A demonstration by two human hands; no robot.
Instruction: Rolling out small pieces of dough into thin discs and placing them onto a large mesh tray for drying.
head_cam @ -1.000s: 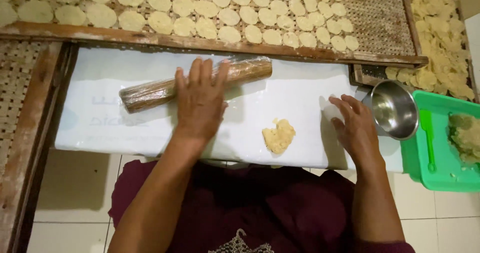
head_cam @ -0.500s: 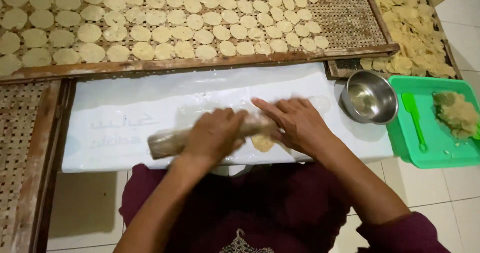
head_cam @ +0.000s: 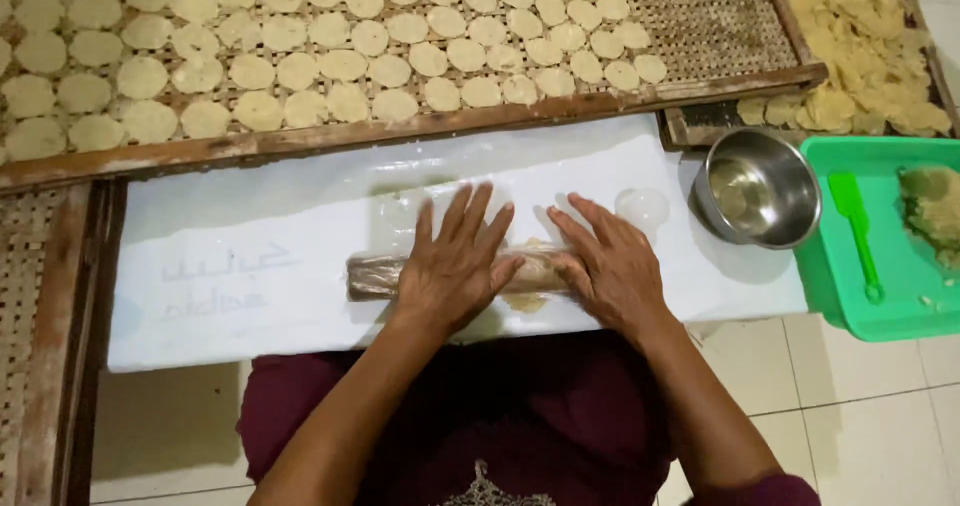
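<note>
both hands, left [head_cam: 455, 266] and right [head_cam: 605, 266], lie flat and open-palmed on the rolling pin [head_cam: 385, 274], no grip closed around it, pressing a dough piece [head_cam: 524, 302] on the white surface [head_cam: 250, 266]. many flattened rounds [head_cam: 300, 71] already fill the woven tray [head_cam: 700, 16]; more dough [head_cam: 930, 206] waits in the green tub [head_cam: 830, 296].

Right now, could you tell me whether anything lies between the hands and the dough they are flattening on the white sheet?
Yes. The wooden rolling pin lies under both palms, the left hand and the right hand, and the dough lies beneath it, showing only at the pin's near edge. The hands press the pin, not the dough.
</note>
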